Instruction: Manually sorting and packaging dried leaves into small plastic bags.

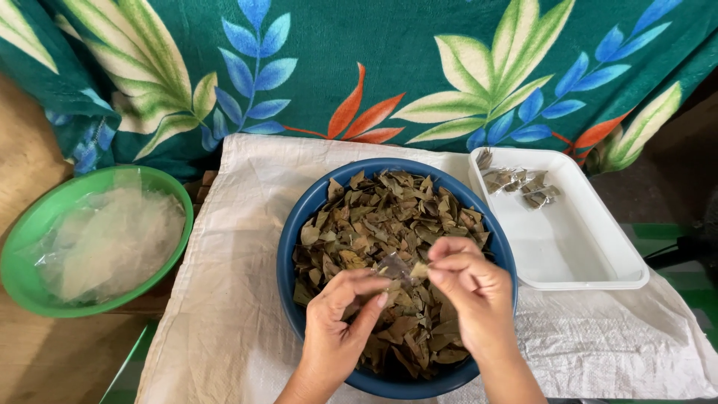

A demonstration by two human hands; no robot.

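Observation:
A blue round basin (288, 247) full of dried brownish-green leaves (381, 217) stands on a white woven sack. Both my hands hover over its near half. My left hand (340, 322) pinches a small clear plastic bag (395, 265) by its edge. My right hand (470, 288) holds the other side of the same bag, with a bit of leaf at its fingertips. The bag's contents are hard to make out.
A white rectangular tray (591, 254) to the right holds a few small filled clear packets (523, 185) at its far end. A green bowl (30, 232) on the left holds empty clear bags. A teal leaf-patterned cloth (389, 67) hangs behind.

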